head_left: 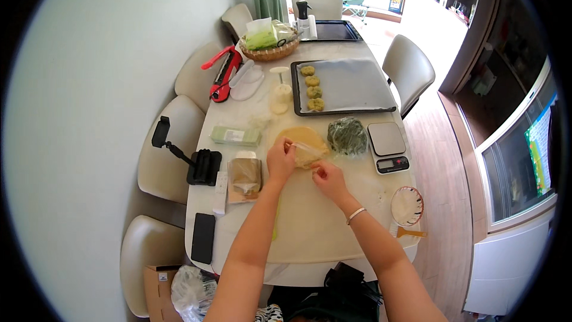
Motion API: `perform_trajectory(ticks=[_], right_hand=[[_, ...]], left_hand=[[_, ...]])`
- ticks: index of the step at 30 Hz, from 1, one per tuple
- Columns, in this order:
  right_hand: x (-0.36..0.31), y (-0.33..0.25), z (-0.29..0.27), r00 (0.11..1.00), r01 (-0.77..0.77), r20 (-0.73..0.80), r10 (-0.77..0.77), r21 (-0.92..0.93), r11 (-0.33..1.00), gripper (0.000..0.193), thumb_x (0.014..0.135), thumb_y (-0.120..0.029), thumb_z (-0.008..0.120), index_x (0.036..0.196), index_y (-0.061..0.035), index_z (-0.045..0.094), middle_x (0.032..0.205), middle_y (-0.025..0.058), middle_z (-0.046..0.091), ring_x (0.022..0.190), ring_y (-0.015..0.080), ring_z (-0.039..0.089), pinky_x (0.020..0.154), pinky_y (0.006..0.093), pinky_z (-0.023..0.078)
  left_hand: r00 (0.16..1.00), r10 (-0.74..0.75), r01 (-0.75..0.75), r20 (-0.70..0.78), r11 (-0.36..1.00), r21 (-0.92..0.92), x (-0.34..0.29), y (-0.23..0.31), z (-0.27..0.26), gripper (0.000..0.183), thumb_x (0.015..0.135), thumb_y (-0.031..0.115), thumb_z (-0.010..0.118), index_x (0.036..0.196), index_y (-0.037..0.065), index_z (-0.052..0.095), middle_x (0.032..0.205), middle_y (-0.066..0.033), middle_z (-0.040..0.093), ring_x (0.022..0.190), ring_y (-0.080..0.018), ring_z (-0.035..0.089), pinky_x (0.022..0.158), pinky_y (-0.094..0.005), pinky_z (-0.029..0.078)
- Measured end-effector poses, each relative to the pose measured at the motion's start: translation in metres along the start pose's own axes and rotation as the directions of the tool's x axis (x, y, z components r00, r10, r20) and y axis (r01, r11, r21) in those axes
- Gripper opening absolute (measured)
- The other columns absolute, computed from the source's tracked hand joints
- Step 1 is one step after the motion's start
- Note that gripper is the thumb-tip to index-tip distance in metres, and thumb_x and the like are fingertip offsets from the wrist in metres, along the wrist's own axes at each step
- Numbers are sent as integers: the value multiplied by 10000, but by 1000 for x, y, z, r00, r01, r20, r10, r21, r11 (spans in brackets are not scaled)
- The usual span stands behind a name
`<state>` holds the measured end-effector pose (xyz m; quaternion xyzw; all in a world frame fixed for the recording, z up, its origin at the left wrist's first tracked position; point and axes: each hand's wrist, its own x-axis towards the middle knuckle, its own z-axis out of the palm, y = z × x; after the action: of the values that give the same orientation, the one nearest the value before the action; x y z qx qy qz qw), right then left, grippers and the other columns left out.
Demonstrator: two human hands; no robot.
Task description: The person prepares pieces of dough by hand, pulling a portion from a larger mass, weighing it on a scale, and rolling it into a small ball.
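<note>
A flattened round of yellow dough (307, 133) lies on the beige mat (316, 226), with clear plastic wrap (308, 148) over it. My left hand (281, 159) is closed in a pinch on the wrap at the dough's left side. At the near edge, my right hand (329, 179) is also closed, its fingertips pinching the wrap. To the right sits a dark green dough lump (348, 136) in clear plastic. Beyond the dough stands a cream plunger-type mould press (281, 90). Several greenish-yellow pressed cakes (314, 92) line the left side of a paper-lined baking tray (369, 86).
Right of the green lump is a kitchen scale (387, 141); nearer are a small basket (407, 206) and brush (411, 233). On the left lie a green packet (236, 136), brown packet (245, 176), phone (203, 238), phone stand (204, 167) and red sealer (224, 76). A wicker basket (271, 53) stands far back.
</note>
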<state>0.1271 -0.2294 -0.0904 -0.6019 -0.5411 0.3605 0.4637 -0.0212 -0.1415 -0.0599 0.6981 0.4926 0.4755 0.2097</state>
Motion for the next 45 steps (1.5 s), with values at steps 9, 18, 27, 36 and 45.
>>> perform_trajectory(ticks=[9,18,27,36,45], right_hand=[[20,-24,-61,882,85,-298,-364,-661,746,151,747,-71,587,879,-89,657,945,142,584,937,326,568,756,439,480],[65,54,-219,822,-543,-478,308,-498,676,695,769,-474,659,1270,-20,498,1232,237,573,1235,373,469,1023,445,382],[57,49,-200,730,-658,-593,340,-476,583,750,746,-485,699,1307,-50,456,1253,206,539,1186,389,490,968,503,415],[20,-32,-56,928,346,40,-370,-461,817,131,791,-114,619,916,-104,655,893,133,607,854,329,605,731,401,499],[12,-27,-1,891,415,87,-445,-551,724,307,754,-21,577,1050,-95,607,853,121,564,789,333,598,682,429,503]], left_hand=[[940,27,-47,339,998,49,-2,19,-34,150,718,52,635,868,51,639,661,-47,515,578,-155,485,556,-295,416],[978,-65,63,198,998,14,-7,11,-18,139,731,51,696,861,36,652,628,-33,484,553,-139,457,537,-295,394],[995,-44,42,88,999,18,1,0,-11,120,747,65,699,850,25,654,637,-56,518,559,-156,485,535,-304,406],[988,130,-146,79,955,257,-13,-9,-24,71,816,84,639,837,16,631,725,-125,570,635,-254,574,577,-334,449],[965,-143,156,221,987,-44,1,4,-18,57,797,109,620,828,63,606,640,-92,613,636,-260,601,694,-413,438]])
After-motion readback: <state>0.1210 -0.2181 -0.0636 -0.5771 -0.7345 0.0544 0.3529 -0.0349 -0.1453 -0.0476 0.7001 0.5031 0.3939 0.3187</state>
